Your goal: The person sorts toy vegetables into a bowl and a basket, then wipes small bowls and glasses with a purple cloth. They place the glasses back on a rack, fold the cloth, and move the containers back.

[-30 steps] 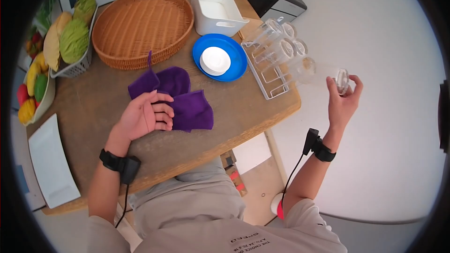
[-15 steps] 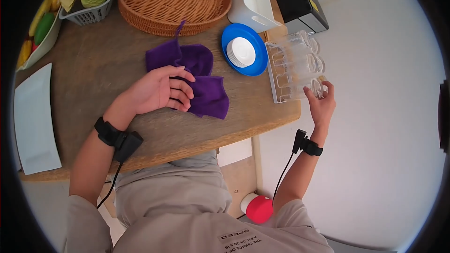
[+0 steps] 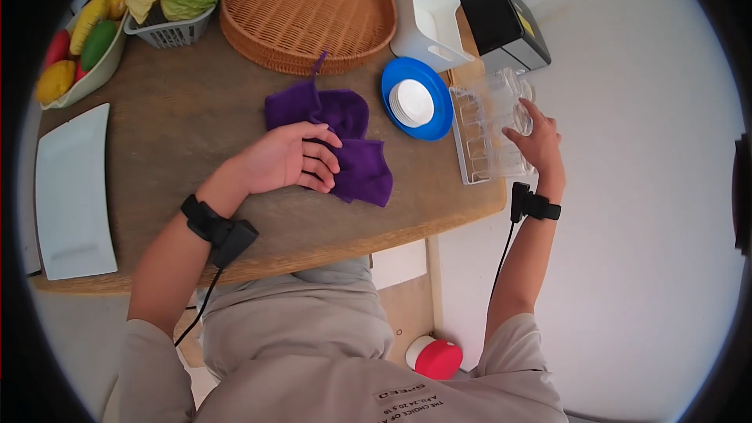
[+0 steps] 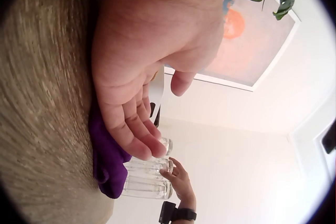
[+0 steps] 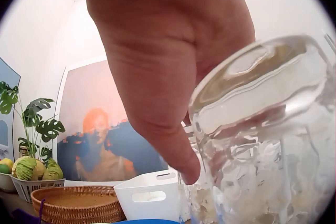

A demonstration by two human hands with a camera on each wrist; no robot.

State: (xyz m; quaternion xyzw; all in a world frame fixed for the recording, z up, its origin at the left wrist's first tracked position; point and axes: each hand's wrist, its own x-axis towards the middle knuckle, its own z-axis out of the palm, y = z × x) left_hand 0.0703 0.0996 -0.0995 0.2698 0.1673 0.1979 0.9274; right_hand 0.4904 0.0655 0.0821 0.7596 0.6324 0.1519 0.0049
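My right hand (image 3: 542, 145) is at the upside-down clear glass mugs (image 3: 501, 113) on a white wire rack (image 3: 464, 158). Its thumb and index finger are spread on either side of a mug's base; the other fingers are hidden. In the right wrist view the thumb (image 5: 184, 163) reaches down beside one mug, while another mug (image 5: 262, 129) fills the foreground. My left hand (image 3: 274, 158) rests on the table, palm turned up and inward, fingers loosely bent over a crumpled purple cloth (image 3: 364, 168) and gripping nothing.
Left of the rack, white dishes (image 3: 413, 102) are stacked on a blue plate (image 3: 441, 127). Behind are a white bin (image 3: 427, 19), a round wicker tray (image 3: 309, 8) and a black box (image 3: 493, 16). A white rectangular plate (image 3: 72, 196), a fruit bowl (image 3: 106, 70) and a vegetable basket (image 3: 172, 33) stand at left.
My right hand brought a glass mug from beyond the table's right edge to the rack's near end, let go of it and moved back to another mug. The left hand stayed by the cloth.
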